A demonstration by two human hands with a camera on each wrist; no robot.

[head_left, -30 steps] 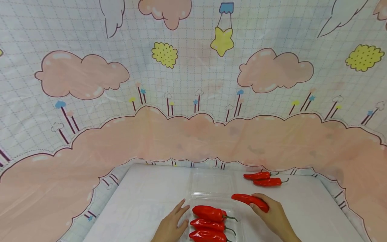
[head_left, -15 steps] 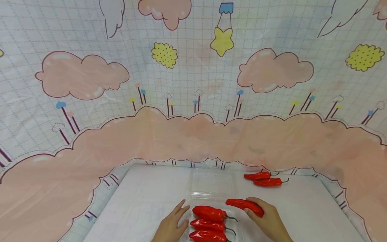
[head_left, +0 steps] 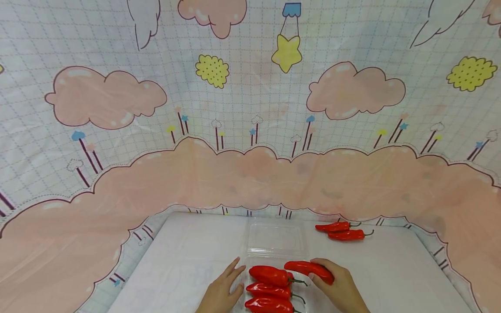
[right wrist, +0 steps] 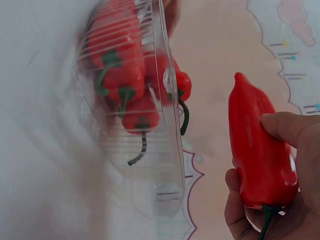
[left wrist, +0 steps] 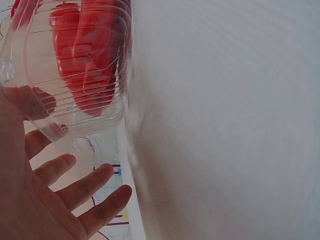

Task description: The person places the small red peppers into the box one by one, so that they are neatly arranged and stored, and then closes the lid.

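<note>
In the head view my right hand [head_left: 339, 284] grips a red chili pepper [head_left: 307, 269] between thumb and fingers, beside the clear plastic box [head_left: 275, 258]. The right wrist view shows the held pepper's green stem hanging toward the palm, its tip pointing away. Several red peppers [head_left: 270, 290] lie in the box, stems to the right; some are stacked over others. My left hand [head_left: 221, 290] stays at the box's left side. Its fingers [left wrist: 87, 187] are spread and hold nothing; the thumb is close against the plastic rim in the left wrist view, though contact is hard to tell.
The box's clear lid [head_left: 275, 234] lies folded back behind it. Two more red peppers [head_left: 346, 235] rest at the back right of the white table [head_left: 188, 243]. A cloud-patterned cloth [head_left: 250, 178] hangs behind and around the table.
My right hand has carried the held pepper leftward and nearer to me, toward the right rear of the box. The left hand and the other peppers have stayed put.
</note>
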